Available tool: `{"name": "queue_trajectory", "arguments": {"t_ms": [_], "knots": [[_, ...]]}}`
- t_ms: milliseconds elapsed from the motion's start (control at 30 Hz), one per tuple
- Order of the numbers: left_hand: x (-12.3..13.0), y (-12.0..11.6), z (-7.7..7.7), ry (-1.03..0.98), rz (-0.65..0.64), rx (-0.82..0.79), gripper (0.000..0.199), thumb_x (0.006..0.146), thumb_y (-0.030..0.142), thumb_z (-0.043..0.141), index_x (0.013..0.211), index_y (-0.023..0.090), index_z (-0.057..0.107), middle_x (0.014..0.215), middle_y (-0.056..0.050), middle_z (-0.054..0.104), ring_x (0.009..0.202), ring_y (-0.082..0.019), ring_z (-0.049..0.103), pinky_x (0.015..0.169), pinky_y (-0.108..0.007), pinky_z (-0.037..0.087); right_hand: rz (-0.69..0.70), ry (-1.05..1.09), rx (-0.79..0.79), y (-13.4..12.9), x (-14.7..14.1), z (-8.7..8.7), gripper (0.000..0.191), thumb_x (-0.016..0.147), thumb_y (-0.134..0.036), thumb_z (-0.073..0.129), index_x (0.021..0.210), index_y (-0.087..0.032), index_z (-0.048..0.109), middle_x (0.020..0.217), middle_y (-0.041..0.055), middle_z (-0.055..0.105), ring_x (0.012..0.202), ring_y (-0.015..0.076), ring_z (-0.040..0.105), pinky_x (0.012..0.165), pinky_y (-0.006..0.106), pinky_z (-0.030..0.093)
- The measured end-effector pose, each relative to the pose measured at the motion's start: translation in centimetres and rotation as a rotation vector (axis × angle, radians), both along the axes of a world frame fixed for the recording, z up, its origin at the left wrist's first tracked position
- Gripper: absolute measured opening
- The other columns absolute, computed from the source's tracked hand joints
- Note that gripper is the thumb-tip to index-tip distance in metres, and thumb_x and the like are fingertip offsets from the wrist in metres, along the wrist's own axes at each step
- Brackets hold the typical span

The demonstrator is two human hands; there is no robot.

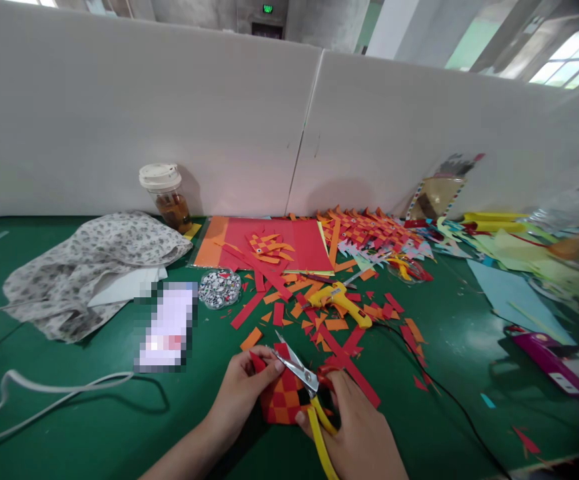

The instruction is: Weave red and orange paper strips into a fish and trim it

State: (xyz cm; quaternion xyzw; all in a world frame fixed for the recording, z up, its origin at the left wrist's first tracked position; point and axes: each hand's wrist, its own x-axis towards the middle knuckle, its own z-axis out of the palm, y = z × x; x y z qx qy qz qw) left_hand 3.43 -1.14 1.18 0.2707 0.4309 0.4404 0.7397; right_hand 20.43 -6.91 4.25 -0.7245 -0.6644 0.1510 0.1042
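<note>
My left hand [242, 390] pinches the left edge of a red and orange woven paper piece [282, 400] near the table's front edge. My right hand [356, 427] grips yellow-handled scissors [309, 390], whose blades are open over the top of the woven piece, pointing up and left. A red strip end sticks out by my left fingertips.
A yellow glue gun [342, 301] lies among red and orange paper scraps, its black cord trailing right. Behind are a dish of googly eyes [219, 288], red paper sheets [274, 243], finished woven pieces [369, 230], a lidded cup [166, 197], a floral cloth [94, 267] and white cables [44, 393].
</note>
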Motion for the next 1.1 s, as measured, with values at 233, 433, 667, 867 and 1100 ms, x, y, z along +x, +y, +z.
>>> {"name": "queue_trajectory", "arguments": {"t_ms": [233,433,667,867,1100], "knots": [[-0.1,0.0,-0.3,0.017,-0.024,0.012,0.024,0.061,0.03,0.079,0.07,0.014,0.063,0.068,-0.001,0.066,0.063,-0.012,0.059,0.063,-0.022,0.047,0.007,0.014,-0.066,-0.1,0.3,-0.2,0.024,0.071,-0.046,0.057,0.077,-0.023,0.052,0.065,-0.0008,0.061,0.057,0.0171,0.06,0.049,0.023,0.041],[-0.3,0.0,0.2,0.051,-0.06,0.025,0.024,0.063,0.032,0.078,0.071,0.013,0.065,0.069,-0.001,0.067,0.062,-0.011,0.058,0.062,-0.021,0.047,-0.026,0.062,-0.099,-0.1,0.7,-0.4,0.031,0.069,-0.05,0.059,0.085,-0.024,0.057,0.069,0.001,0.064,0.06,0.0187,0.062,0.053,0.025,0.043],[-0.2,0.0,0.0,0.159,-0.118,0.103,0.024,0.064,0.034,0.076,0.071,0.014,0.066,0.072,-0.003,0.068,0.066,-0.013,0.059,0.064,-0.023,0.046,-0.011,0.053,-0.12,0.0,0.9,-0.2,0.032,0.067,-0.048,0.061,0.089,-0.024,0.058,0.068,0.0006,0.064,0.058,0.0184,0.059,0.052,0.025,0.042],[-0.2,-0.3,0.2,0.193,-0.143,0.077,0.027,0.063,0.037,0.076,0.073,0.014,0.066,0.067,-0.002,0.066,0.059,-0.011,0.056,0.058,-0.021,0.044,-0.05,0.116,-0.112,0.0,1.0,-0.5,0.028,0.07,-0.045,0.059,0.087,-0.023,0.06,0.067,0.0017,0.065,0.06,0.0188,0.061,0.054,0.024,0.043],[-0.1,-0.2,0.6,0.166,-0.102,0.04,0.027,0.063,0.038,0.076,0.072,0.015,0.065,0.068,-0.001,0.064,0.062,-0.011,0.056,0.06,-0.021,0.045,-0.019,-0.035,0.017,-0.2,2.0,-0.5,0.03,0.069,-0.046,0.059,0.087,-0.023,0.052,0.075,0.0023,0.063,0.067,0.0202,0.062,0.053,0.026,0.045]]}}
